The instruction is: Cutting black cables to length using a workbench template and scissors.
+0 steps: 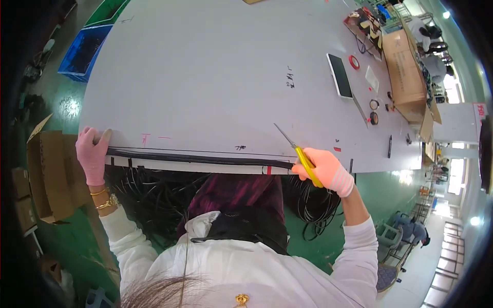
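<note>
A long black cable [200,158] lies along the near edge of the white table [205,77]. My left hand [92,154], in a pink glove, is at the table's left corner, its fingers curled around the cable's left end. My right hand [324,172], in an orange-pink glove, grips yellow-handled scissors [306,165], whose blades point up and left over the tabletop. The cable's right end runs to the fingers of that hand; whether they pinch it too is hidden. Red and black marks are drawn on the table close to the cable.
At the right lie a phone [339,75], a red tape roll [354,62], dark tape rolls [374,118], a pen [390,146] and an open cardboard box [403,66]. Coiled black cables [310,205] hang below the edge. A blue crate [82,54] and cartons [56,174] stand left.
</note>
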A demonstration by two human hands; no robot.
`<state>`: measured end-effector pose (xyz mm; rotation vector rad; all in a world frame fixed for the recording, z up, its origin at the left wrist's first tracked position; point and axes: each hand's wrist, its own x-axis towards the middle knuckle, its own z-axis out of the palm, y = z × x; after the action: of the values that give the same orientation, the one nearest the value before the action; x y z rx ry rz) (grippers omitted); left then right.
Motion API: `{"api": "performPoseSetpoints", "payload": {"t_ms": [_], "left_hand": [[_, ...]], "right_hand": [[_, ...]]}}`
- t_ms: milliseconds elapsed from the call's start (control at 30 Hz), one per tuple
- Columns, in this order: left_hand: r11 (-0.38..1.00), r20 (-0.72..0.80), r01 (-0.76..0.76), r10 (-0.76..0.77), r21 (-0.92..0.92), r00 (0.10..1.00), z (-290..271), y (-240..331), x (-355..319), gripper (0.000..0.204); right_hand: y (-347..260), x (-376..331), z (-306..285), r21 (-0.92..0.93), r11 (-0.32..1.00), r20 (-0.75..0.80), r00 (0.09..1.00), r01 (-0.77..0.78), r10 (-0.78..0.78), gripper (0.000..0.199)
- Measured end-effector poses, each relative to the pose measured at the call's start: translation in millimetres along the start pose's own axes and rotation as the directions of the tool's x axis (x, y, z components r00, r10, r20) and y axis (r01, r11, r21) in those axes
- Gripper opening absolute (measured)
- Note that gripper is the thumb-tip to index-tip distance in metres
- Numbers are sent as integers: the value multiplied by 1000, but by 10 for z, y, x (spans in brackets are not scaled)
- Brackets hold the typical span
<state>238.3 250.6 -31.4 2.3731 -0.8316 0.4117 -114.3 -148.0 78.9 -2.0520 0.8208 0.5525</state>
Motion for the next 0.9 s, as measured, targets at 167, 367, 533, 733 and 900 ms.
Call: {"api": "performPoseSetpoints", "payload": {"t_ms": [167, 367, 533, 733, 900], "left_hand": [[999, 26, 51, -50, -18, 998, -1, -36, -14, 45], [996, 51, 86, -85, -23, 995, 20, -66, -9, 47], [991, 63, 129, -126, -41, 990, 33, -91, -11, 47], [991, 77, 127, -123, -50, 989, 1, -106, -9, 46], [989, 86, 127, -120, -78, 989, 45, -125, -32, 45]], "right_hand": [[46, 179, -38, -313, 946, -25, 995, 86, -99, 40], [36, 307, 2, -615, 787, -99, 995, -58, -3, 41], [-13, 375, -48, -641, 763, -98, 995, -90, 35, 46], [-59, 354, -77, -648, 761, 11, 998, -35, 55, 39], [-48, 382, -80, -629, 775, 11, 996, -61, 87, 44]]}}
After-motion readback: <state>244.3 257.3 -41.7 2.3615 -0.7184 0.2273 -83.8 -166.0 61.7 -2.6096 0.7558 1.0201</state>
